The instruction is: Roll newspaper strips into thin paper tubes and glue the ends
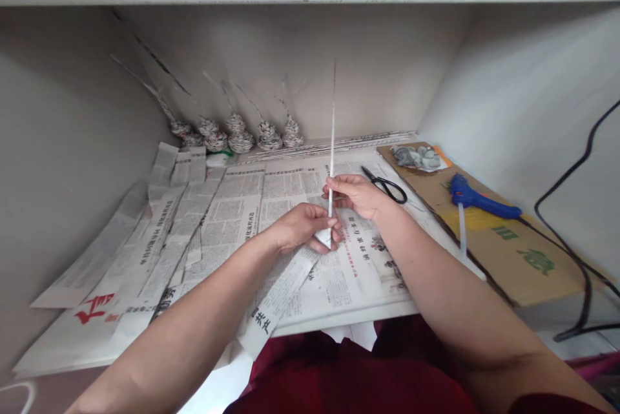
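Observation:
A thin newspaper tube (332,143) stands almost upright between my hands, its narrow tip pointing up. My right hand (356,194) pinches it around the middle with thumb and fingers. Lower down, my left hand (310,227) is closed on the tube's base, where the paper is still a flat strip (281,301). That unrolled strip slants down to the left under my left forearm, over the table's front edge. Printed newspaper sheets (242,207) lie on the table beneath both hands.
Cut newspaper strips (159,227) overlap at the left. Several coiled paper figures (241,136) and finished paper tubes (339,143) lie along the back. Black-handled scissors (387,186) are right of my right hand. A blue glue gun (484,201) with a cable rests on cardboard (513,278).

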Demonstrator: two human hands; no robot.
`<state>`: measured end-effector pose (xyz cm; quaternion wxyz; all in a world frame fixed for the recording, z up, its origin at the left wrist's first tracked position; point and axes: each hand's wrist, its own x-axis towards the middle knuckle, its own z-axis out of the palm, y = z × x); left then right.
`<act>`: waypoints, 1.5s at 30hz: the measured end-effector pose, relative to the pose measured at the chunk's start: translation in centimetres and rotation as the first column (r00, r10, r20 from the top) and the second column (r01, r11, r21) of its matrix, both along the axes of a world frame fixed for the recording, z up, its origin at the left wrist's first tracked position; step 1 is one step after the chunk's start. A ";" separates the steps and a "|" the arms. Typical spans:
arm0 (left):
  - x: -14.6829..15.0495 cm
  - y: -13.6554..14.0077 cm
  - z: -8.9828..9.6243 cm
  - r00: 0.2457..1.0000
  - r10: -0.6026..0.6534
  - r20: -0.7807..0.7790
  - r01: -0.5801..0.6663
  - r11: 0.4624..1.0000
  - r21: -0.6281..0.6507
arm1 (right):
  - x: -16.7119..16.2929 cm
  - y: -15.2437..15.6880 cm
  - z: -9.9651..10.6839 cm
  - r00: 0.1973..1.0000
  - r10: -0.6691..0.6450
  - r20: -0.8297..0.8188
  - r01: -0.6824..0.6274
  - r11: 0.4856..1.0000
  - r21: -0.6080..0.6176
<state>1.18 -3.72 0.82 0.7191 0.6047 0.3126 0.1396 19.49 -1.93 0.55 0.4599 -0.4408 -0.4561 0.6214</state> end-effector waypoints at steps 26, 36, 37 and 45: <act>-0.1 0.0 0.1 1.000 0.015 0.020 -0.015 1.000 0.009 | 0.0 -0.2 0.1 0.980 0.197 -0.028 -0.197 0.980 0.020; -0.1 -0.1 0.3 1.000 0.019 0.015 -0.020 1.000 0.017 | 0.2 -0.5 0.6 0.990 0.137 0.033 -0.139 0.989 0.058; -0.1 -0.1 0.3 1.000 0.003 0.016 -0.003 1.000 0.021 | 0.2 -0.5 0.7 0.991 0.125 0.038 -0.127 0.990 0.060; -0.2 0.0 0.2 1.000 -0.021 0.018 0.020 0.999 0.031 | 0.3 -0.6 0.8 0.982 0.184 0.042 -0.186 0.981 0.049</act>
